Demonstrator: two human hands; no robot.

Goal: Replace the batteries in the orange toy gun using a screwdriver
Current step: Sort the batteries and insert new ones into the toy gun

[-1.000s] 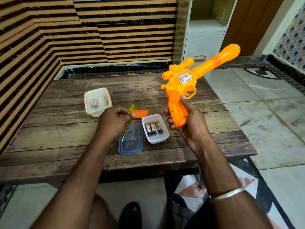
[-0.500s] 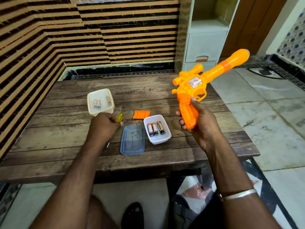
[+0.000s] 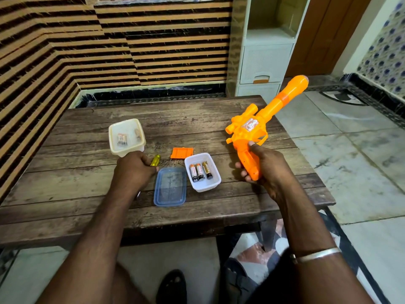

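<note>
a: where's the toy gun (image 3: 252, 132)?
b: held up right of the battery tub (image 3: 206, 188), right hand (image 3: 266, 170) wrapped round its grip, probably to bare the compartment.
a: left hand (image 3: 133, 170)?
b: left of the tub, curled round the screwdriver (image 3: 155, 160).

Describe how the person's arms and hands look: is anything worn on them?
The left arm and right arm are bare, no sleeves in view. The left hand and right hand have no gloves, and I see no rings. A thin silver-coloured bangle circles the right wrist only.
</note>
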